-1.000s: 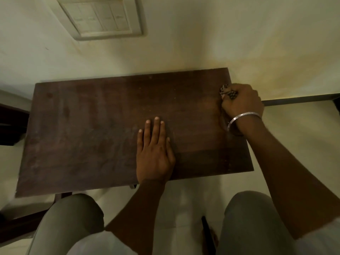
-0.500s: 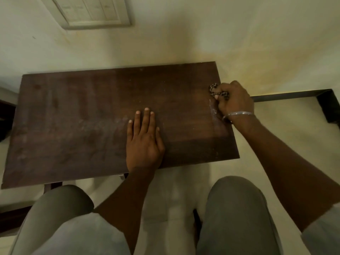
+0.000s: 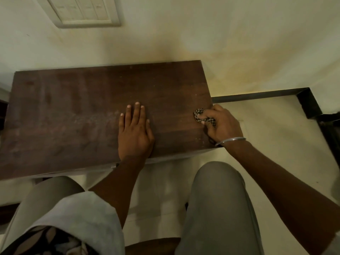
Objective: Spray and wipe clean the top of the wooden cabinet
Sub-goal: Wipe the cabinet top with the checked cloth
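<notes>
Head view looks down on the cabinet (image 3: 73,116), its dark wooden top set against a pale wall (image 3: 202,34); the wood shows faint whitish streaks and specks left of centre. The left hand (image 3: 135,135) lies palm down near the top's middle, by the front edge; its fingers (image 3: 137,111) are straight, close together and flat on the wood, holding nothing. The right hand (image 3: 223,126) sits at the top's right end, partly over the edge; its fingers (image 3: 207,116) are curled round a small bunched checked cloth (image 3: 199,115), which pokes out to the left of the knuckles and touches the wood near the right edge. A thin metal bangle (image 3: 230,140) circles the right wrist. A grey sleeve (image 3: 82,218) covers the left upper arm; two knees in grey trousers (image 3: 217,199) show below the cabinet's front edge, over a light floor (image 3: 276,135). A dark skirting (image 3: 257,95) runs along the wall's foot to the right of the cabinet and turns a corner; a white switch plate (image 3: 82,11) is on the wall above the cabinet's left half.
</notes>
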